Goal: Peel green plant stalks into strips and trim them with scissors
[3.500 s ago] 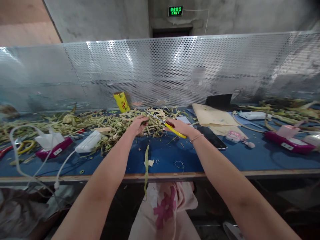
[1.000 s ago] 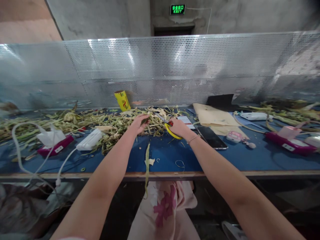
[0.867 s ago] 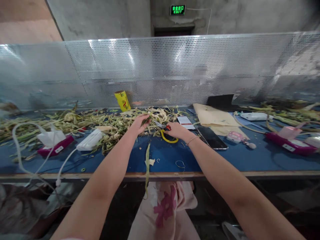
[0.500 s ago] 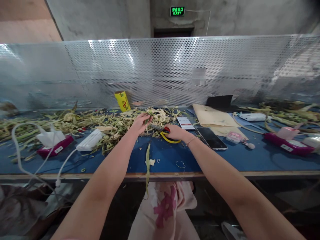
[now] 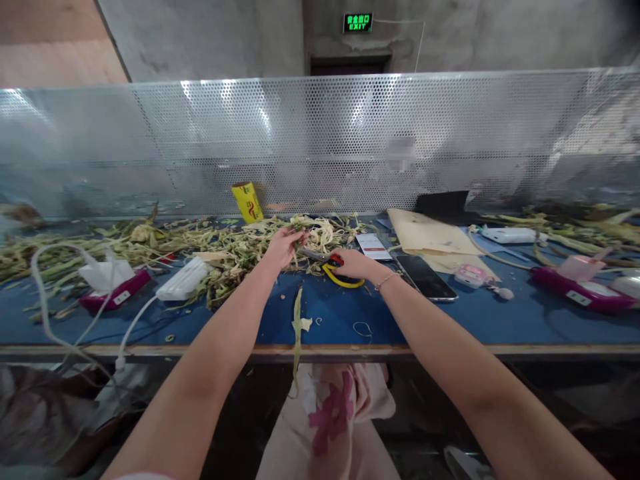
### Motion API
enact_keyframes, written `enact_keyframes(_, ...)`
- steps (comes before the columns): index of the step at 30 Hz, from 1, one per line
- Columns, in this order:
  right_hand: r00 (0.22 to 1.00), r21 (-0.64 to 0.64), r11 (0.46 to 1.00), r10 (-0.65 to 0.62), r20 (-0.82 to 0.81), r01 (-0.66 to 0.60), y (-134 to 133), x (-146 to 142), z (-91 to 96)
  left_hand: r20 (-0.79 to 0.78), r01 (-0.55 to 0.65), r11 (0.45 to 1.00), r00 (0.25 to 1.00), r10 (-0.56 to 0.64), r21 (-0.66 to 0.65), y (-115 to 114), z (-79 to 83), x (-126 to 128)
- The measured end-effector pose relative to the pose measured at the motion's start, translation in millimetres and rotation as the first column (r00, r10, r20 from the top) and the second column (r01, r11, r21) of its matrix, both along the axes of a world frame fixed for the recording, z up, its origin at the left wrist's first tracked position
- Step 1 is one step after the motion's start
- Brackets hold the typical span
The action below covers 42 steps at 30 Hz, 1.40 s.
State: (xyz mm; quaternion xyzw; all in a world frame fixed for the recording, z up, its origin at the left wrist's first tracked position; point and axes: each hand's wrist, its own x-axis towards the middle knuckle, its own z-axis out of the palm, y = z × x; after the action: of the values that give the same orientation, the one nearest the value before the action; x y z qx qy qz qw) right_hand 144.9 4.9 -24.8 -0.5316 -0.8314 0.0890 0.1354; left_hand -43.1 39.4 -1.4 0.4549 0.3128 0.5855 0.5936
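My left hand [image 5: 283, 247] is closed on a small bit of green-brown dried plant [image 5: 299, 228], its fingers pinched together at the edge of the heap. In my right hand [image 5: 354, 264] are scissors [image 5: 342, 276] with red and yellow handles. Their dark blades [image 5: 314, 255] point left toward my left hand and lie near its fingertips. Beneath and behind both hands spreads a heap of dried, pale-green plant strips [image 5: 240, 250]. One long strip [image 5: 297, 320] hangs over the table's front edge, with a white scrap [image 5: 303, 325] beside it.
Left of me are a white power bank [image 5: 183, 280] with a cable and a magenta tissue box [image 5: 113, 293]. To the right lie a phone [image 5: 427, 279], a card [image 5: 374, 247], a brown envelope [image 5: 433, 233] and a pink case [image 5: 470, 275]. A yellow packet [image 5: 247, 202] stands by the perforated metal screen [image 5: 320, 140].
The whole view has shifted slightly to the right. Both hands keep nearly the same position, with the scissors still held close to the left hand's fingers.
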Motion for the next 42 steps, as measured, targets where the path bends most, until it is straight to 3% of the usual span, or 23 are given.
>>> enact_keyframes(3,0.997,0.028,0.997,-0.071,0.010,0.070,-1,2,0.0,0.002,-0.051,0.999,0.999,0.051,0.004,1,-1.3,0)
enact_keyframes(9,0.985,0.099,0.982,-0.154,-0.083,0.162,-4,10,9.1,0.088,-0.312,0.949,0.947,0.308,0.040,7,-1.0,-4)
enact_keyframes(13,0.975,0.040,0.995,-0.083,-0.205,0.093,-10,13,17.4,0.133,-0.417,0.909,0.901,0.413,0.007,12,-1.6,-10)
enact_keyframes(19,0.908,0.002,0.993,0.112,-0.405,-0.122,-17,5,22.5,0.134,-0.555,0.830,0.827,0.546,0.048,19,-5.3,-17)
enact_keyframes(22,0.858,-0.022,0.980,0.163,-0.487,-0.199,-15,-1,19.2,0.146,-0.518,0.854,0.848,0.509,0.036,18,-6.1,-14)
enact_keyframes(28,0.808,-0.105,0.970,0.119,-0.577,-0.218,-12,-4,15.5,0.140,-0.313,0.950,0.941,0.309,0.004,8,-5.0,-4)
enact_keyframes(35,0.691,-0.243,0.929,0.018,-0.723,-0.279,-21,-9,24.8,0.119,-0.214,0.976,0.970,0.210,0.022,1,-2.9,1)
enact_keyframes(42,0.639,-0.290,0.907,-0.030,-0.768,-0.307,-20,-10,24.3,0.109,-0.179,0.983,0.979,0.174,0.038,2,-5.3,3)
